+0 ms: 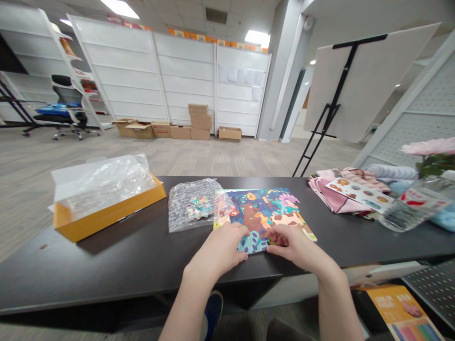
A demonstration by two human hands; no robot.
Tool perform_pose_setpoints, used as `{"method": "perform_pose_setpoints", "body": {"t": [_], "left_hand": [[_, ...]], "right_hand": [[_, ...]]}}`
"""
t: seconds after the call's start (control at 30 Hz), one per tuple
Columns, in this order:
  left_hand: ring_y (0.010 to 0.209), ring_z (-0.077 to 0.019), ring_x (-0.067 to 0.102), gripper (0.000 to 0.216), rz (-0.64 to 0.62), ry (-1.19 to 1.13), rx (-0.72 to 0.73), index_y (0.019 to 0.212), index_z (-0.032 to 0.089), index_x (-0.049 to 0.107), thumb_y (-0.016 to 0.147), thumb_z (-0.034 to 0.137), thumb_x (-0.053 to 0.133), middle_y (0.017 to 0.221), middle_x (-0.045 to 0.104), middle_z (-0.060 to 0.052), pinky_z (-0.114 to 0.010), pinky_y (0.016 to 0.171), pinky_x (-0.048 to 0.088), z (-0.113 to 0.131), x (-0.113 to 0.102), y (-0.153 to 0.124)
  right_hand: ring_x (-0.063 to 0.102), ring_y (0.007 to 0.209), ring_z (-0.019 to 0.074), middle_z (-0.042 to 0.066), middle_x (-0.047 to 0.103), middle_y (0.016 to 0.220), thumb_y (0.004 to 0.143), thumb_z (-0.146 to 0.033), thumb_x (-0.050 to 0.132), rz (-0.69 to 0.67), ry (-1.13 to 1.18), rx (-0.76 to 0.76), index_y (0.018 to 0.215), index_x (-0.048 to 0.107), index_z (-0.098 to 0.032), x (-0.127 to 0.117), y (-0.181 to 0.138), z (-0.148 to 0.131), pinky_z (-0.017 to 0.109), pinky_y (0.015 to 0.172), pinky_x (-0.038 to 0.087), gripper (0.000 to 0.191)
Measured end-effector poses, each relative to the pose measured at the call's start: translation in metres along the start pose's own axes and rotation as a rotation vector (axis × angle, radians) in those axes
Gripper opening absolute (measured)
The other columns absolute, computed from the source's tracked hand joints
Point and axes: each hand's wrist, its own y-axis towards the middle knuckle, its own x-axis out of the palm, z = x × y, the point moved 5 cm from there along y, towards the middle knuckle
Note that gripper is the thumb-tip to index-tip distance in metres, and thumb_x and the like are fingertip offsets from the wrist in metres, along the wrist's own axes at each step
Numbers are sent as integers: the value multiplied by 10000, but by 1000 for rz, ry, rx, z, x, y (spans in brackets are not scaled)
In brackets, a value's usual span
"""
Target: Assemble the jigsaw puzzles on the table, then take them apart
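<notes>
Both hands, left hand (223,250) and right hand (295,245), fingers curled flat on the puzzle (265,215) near the table (106,265) front edge, holding nothing I can see; best press pieces down evenly.

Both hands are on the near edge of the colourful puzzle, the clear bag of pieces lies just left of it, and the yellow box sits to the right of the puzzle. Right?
Not quite. In the head view the yellow box sits to the left of the puzzle, beyond the clear bag of pieces. The rest holds: the left hand and right hand rest on the puzzle's near edge.
</notes>
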Motion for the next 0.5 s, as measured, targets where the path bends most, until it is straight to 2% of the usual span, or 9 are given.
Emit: {"method": "perform_pose_setpoints", "body": {"t": [0.1,0.3,0.5], "left_hand": [[1157,-294,624,386,-3,-3,9,1181,219,683,809,248,781,1229,709,-72,-384,975,482,-1,2,1],[1132,-280,623,268,49,18,48,1114,227,699,848,219,727,1170,726,-66,-362,967,477,-7,4,6],[1069,-275,649,285,82,-10,59,1114,229,717,830,224,736,1117,740,-61,-364,926,502,-11,5,6]], "right_hand": [[565,714,172,7,613,758,813,-284,721,-5,4,7,960,711,-186,1,1,0,295,663,456,177],[578,705,175,7,624,759,819,-270,705,35,-38,23,1001,714,-189,2,4,-2,295,647,438,200],[580,709,174,5,630,759,828,-278,698,27,-23,24,999,703,-192,2,4,-2,291,649,442,191]]}}
